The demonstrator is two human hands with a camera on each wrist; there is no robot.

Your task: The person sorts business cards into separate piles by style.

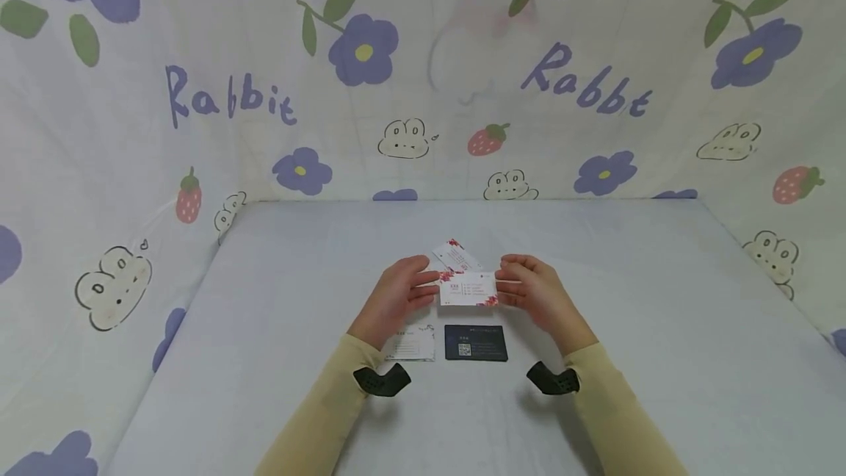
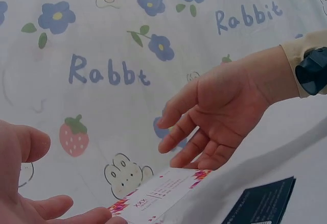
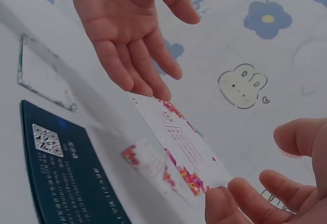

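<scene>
A white business card with red flowers at its corners (image 1: 468,289) is raised off the table, its shadow just below it. My left hand (image 1: 405,291) touches its left end with fairly straight fingers, and my right hand (image 1: 534,289) meets the right end the same way. In both wrist views the thumbs stand away from the card, which bridges the two sets of fingertips. Behind it a similar floral card (image 1: 454,252) lies askew on the table, partly covered in the head view.
Nearer the body, a dark stack of cards with a QR code (image 1: 476,344) lies beside white cards with a leafy border (image 1: 415,344), partly hidden by my left wrist. Underneath is a pale table (image 1: 628,263); patterned cloth (image 1: 423,94) hangs behind and at both sides.
</scene>
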